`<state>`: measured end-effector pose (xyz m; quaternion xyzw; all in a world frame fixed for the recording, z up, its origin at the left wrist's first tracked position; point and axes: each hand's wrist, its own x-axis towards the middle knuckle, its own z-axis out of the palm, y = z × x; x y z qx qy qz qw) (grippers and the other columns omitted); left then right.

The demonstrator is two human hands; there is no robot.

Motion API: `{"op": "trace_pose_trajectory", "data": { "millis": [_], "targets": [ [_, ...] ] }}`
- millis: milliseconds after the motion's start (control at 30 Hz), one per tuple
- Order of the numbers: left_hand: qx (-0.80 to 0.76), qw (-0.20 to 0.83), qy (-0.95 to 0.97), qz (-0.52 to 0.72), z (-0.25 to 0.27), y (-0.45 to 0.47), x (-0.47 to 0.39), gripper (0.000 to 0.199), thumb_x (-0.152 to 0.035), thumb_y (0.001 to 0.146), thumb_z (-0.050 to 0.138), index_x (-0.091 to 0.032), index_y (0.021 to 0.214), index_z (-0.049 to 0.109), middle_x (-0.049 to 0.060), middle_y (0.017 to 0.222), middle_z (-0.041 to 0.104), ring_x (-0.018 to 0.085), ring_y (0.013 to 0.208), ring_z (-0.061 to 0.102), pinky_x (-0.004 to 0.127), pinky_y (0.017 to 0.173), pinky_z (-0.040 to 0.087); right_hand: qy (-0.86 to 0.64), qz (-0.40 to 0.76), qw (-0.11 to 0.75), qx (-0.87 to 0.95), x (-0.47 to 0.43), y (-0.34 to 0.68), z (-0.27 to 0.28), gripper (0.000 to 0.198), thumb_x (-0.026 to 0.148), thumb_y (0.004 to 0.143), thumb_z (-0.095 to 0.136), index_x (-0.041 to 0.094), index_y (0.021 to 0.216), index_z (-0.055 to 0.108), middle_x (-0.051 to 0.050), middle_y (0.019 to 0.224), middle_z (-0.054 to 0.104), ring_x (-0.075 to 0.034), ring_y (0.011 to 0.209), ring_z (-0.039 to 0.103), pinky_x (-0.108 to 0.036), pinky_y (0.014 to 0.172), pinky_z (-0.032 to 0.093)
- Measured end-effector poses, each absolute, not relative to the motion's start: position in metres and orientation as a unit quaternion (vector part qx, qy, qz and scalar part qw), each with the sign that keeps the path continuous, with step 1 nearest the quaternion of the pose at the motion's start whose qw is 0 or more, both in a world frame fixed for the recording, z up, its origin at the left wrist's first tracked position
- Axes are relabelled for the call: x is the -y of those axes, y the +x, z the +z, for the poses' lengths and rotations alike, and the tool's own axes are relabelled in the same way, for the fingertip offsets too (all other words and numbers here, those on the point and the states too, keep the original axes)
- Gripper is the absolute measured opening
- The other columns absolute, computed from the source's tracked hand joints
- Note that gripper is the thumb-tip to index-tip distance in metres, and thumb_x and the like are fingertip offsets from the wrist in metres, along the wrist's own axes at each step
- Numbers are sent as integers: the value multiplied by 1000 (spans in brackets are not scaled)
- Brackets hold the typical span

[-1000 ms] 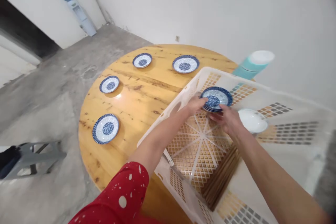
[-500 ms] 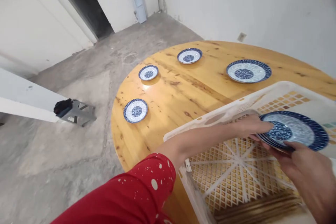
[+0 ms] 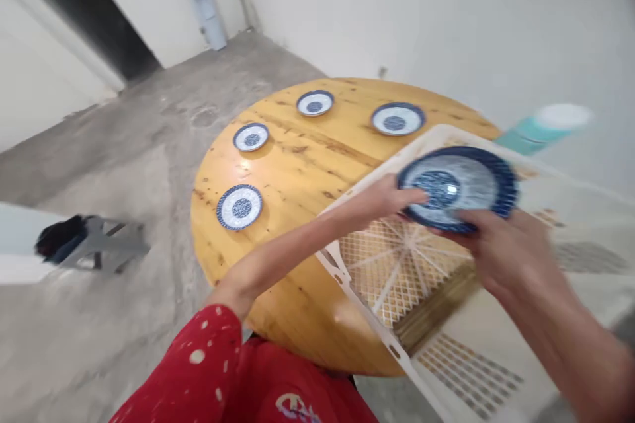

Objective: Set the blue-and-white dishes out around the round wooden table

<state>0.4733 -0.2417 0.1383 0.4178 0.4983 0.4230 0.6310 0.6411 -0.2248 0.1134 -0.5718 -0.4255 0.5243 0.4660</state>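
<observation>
Both hands' grip (image 3: 446,218) holds plates (image 3: 459,186).

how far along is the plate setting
Four plates already lie spaced round the far and left edge of the table. Both hands, left and right, hold a stack of plates above the crate. The table's near edge has none.

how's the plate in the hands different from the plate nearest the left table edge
The held plate is lifted over the white crate, gripped by the left hand and right hand; the near-edge plate lies flat and untouched on the wooden table. The held plate is tilted and blurred. Both share a blue-and-white pattern.
</observation>
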Motion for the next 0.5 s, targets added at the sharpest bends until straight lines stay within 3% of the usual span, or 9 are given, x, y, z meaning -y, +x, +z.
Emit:
{"op": "trace_pose_trajectory", "data": {
  "millis": [100, 233, 367, 500],
  "targets": [
    [-512, 606, 433, 428, 171, 435, 294, 37, -28, 88, 66, -18, 124, 65, 10, 112, 75, 21, 100, 71, 34, 86, 61, -525, 533, 441, 495, 262, 613, 141, 22, 30, 65, 71, 16, 81, 67, -4, 84, 69, -19, 78, 66, -29, 69, 57],
    [-551, 565, 441, 426, 189, 385, 374, 41, -33, 88, 67, -21, 127, 65, 9, 116, 75, 25, 110, 70, 37, 89, 61, -455, 538, 406, 582, 323, 568, 160, 24, 33, 72, 59, 17, 87, 68, -5, 88, 70, -24, 89, 64, -35, 80, 55],
    [-586, 564, 382, 438, 171, 336, 455, 47, -38, 80, 72, -21, 123, 66, 9, 121, 74, 26, 112, 69, 37, 89, 60, -435, 567, 363, 598, 397, 515, 145, 32, 37, 73, 56, 17, 94, 69, -6, 95, 71, -27, 95, 63, -41, 92, 51],
    [-605, 589, 312, 436, 133, 290, 533, 54, -39, 73, 75, -18, 121, 67, 9, 116, 74, 25, 106, 69, 32, 83, 58, -475, 624, 315, 535, 477, 461, 100, 43, 41, 73, 57, 17, 105, 71, -7, 96, 73, -28, 98, 65, -40, 91, 52]
  ]
}}
